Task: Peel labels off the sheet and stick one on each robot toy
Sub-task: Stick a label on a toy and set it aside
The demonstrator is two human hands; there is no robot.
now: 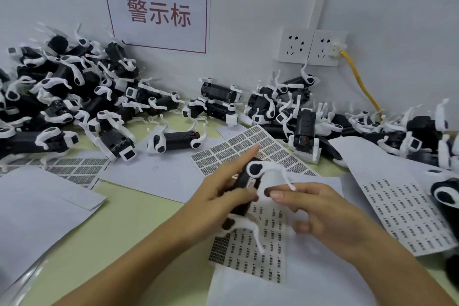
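My left hand [224, 192] grips a black-and-white robot toy [247, 190] above the table, index finger stretched out along its body. A small label shows on the toy's side, by my left thumb. My right hand [320, 213] is at the toy's right side, thumb and forefinger touching a white leg; whether it holds a label I cannot tell. Under my hands lies a label sheet [253, 258] with rows of small dark labels. Another sheet of grey labels [238, 149] lies just beyond the toy.
Piles of robot toys crowd the back left [62, 97] and back right [372, 129], with loose ones [173, 140] in the middle. More sheets lie at left [74, 169] and right [407, 211]. A yellow cable [360, 82] runs from wall sockets.
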